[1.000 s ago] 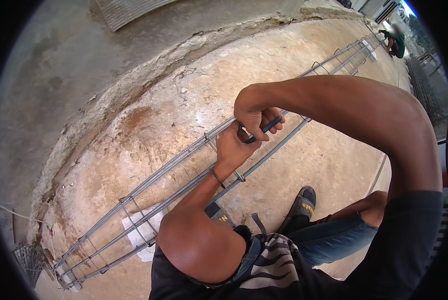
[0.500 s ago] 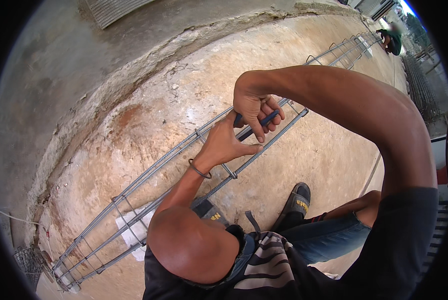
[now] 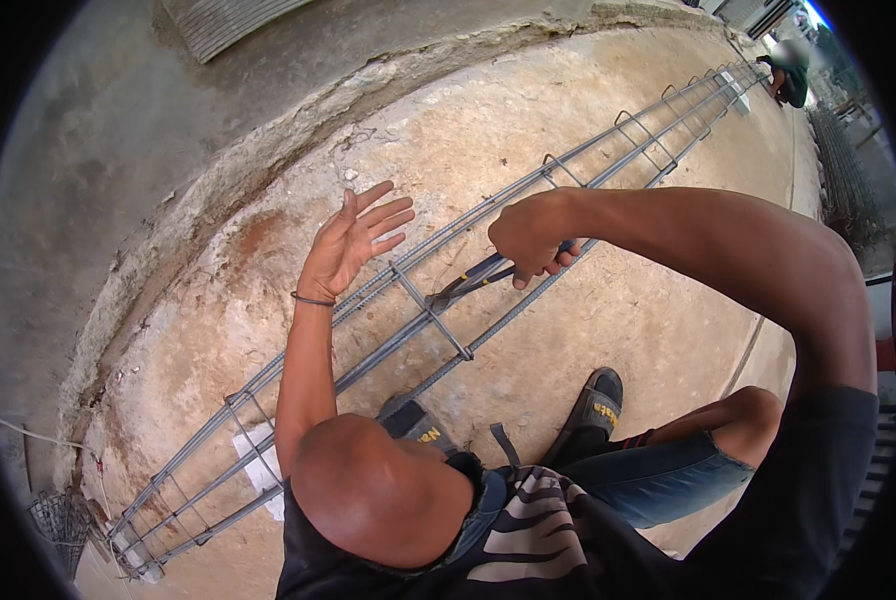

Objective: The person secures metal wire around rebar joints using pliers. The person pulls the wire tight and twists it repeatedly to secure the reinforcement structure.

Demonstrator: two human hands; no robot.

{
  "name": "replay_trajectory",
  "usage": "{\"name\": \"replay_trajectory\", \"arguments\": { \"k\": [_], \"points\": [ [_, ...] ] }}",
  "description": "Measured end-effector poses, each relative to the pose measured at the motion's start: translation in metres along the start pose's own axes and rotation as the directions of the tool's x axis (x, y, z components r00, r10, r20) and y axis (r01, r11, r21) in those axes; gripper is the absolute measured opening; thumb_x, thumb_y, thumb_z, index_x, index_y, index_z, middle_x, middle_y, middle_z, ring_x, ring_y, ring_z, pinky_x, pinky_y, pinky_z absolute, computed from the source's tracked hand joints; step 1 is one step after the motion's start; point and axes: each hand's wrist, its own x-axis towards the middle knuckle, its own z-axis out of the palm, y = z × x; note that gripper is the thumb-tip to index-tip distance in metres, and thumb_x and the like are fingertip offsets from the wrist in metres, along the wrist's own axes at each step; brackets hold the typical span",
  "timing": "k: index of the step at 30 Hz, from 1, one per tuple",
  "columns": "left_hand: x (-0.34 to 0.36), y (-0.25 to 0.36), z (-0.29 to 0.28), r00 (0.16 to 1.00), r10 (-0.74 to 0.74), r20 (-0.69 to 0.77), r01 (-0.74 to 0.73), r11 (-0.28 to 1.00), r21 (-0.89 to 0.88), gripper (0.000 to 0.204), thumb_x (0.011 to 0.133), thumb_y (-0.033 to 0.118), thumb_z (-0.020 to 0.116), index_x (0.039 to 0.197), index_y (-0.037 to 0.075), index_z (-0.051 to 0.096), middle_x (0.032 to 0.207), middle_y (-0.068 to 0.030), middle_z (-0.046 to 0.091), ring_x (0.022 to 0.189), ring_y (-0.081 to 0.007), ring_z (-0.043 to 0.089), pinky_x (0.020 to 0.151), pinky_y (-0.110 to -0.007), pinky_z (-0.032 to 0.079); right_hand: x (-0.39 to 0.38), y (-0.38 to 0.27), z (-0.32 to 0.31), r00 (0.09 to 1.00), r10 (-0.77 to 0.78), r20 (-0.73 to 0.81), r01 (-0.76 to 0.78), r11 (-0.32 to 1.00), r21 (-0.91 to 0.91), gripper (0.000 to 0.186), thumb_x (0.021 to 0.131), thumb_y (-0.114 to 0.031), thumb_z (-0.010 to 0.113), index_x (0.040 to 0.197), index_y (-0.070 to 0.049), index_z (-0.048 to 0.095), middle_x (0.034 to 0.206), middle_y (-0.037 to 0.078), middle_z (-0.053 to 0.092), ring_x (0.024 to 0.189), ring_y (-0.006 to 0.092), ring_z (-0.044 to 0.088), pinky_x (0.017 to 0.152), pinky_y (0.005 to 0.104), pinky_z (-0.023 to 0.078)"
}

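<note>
In the head view, a stained concrete floor (image 3: 608,320) curves away beneath the work, bordered on the upper left by a rough broken ledge (image 3: 218,190) with a grey slab (image 3: 98,230) beyond it. A corrugated sheet (image 3: 230,22) lies at the top. A long steel rebar cage (image 3: 383,350) runs diagonally from the lower left to the upper right, with square stirrups spaced along its bars.

The right hand (image 3: 533,238) is over the cage, its grip wrapped round the blue handles of a pair of pincers (image 3: 481,279) with yellow bands. The pincers point down to the left, their head at the crossing of the middle bars and a stirrup (image 3: 452,335); whether the jaws bite on wire cannot be told. The left hand (image 3: 353,240) is bare, its grip spread, fingers apart, raised beside the cage's upper bars. A dark band (image 3: 314,299) circles its wrist.

A white sheet (image 3: 258,460) lies beneath the cage near the left arm. Dark slippers (image 3: 598,402) are on the person's feet. At the cage's far end, a co-worker in dark clothing (image 3: 792,85) crouches.
</note>
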Motion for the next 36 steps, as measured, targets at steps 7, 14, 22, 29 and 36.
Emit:
{"name": "replay_trajectory", "arguments": {
  "k": [7, 14, 22, 29, 36],
  "points": [
    [-0.038, -0.064, 0.029, 0.977, -0.071, -0.199, 0.199, 0.624, 0.755, 0.057, 0.082, 0.031, 0.080, 0.120, -0.009, 0.063, 0.106, -0.0215, 0.071, 0.097, -0.0227, 0.068, 0.082, -0.033, 0.054, -0.008, -0.004, 0.002, 0.939, 0.179, 0.294, -0.251, 0.940, 0.232, 0.041, 0.100, -0.034, 0.054, 0.096, 0.005, 0.065, 0.078, 0.013, 0.066, 0.072, 0.0240, 0.066, 0.065, 0.0428, 0.056],
    [-0.035, -0.086, 0.009, 0.925, 0.130, -0.358, 0.191, 0.655, 0.731, 0.032, 0.075, 0.003, 0.077, 0.105, -0.005, 0.070, 0.078, -0.0091, 0.072, 0.066, -0.0115, 0.065, 0.058, -0.024, 0.049, -0.013, 0.010, 0.045, 0.971, -0.154, 0.183, 0.070, 0.915, 0.398, 0.044, 0.099, -0.041, 0.049, 0.133, -0.012, 0.053, 0.119, 0.014, 0.062, 0.096, 0.0261, 0.065, 0.079, 0.0390, 0.051],
    [-0.084, -0.115, 0.002, 0.761, 0.416, -0.498, -0.028, 0.787, 0.616, 0.014, 0.085, 0.004, 0.073, 0.097, -0.003, 0.068, 0.077, -0.0068, 0.069, 0.061, -0.0095, 0.062, 0.052, -0.020, 0.046, -0.063, 0.075, 0.178, 0.930, -0.290, 0.225, 0.040, 0.690, 0.723, 0.039, 0.097, -0.042, 0.058, 0.123, -0.014, 0.066, 0.114, 0.009, 0.067, 0.099, 0.0252, 0.064, 0.091, 0.0391, 0.047],
    [-0.062, -0.076, 0.023, 0.921, 0.219, -0.321, 0.095, 0.673, 0.733, 0.015, 0.091, 0.008, 0.069, 0.101, -0.003, 0.071, 0.074, -0.0046, 0.067, 0.062, -0.0079, 0.059, 0.055, -0.022, 0.047, -0.034, 0.039, 0.164, 0.726, -0.008, -0.688, 0.325, 0.885, 0.333, 0.036, 0.085, -0.024, 0.072, 0.112, -0.002, 0.061, 0.103, 0.015, 0.066, 0.107, 0.0349, 0.060, 0.092, 0.0446, 0.048],
    [-0.065, -0.067, 0.055, 0.984, 0.019, -0.177, 0.137, 0.558, 0.818, 0.017, 0.090, 0.012, 0.070, 0.099, -0.003, 0.072, 0.074, -0.0046, 0.067, 0.061, -0.0080, 0.058, 0.055, -0.024, 0.046, 0.024, -0.018, 0.099, 0.533, -0.317, -0.785, 0.165, 0.948, -0.271, 0.024, 0.084, -0.014, 0.058, 0.108, -0.010, 0.063, 0.088, 0.006, 0.059, 0.096, 0.0216, 0.064, 0.113, 0.0561, 0.030]
  ]
}}
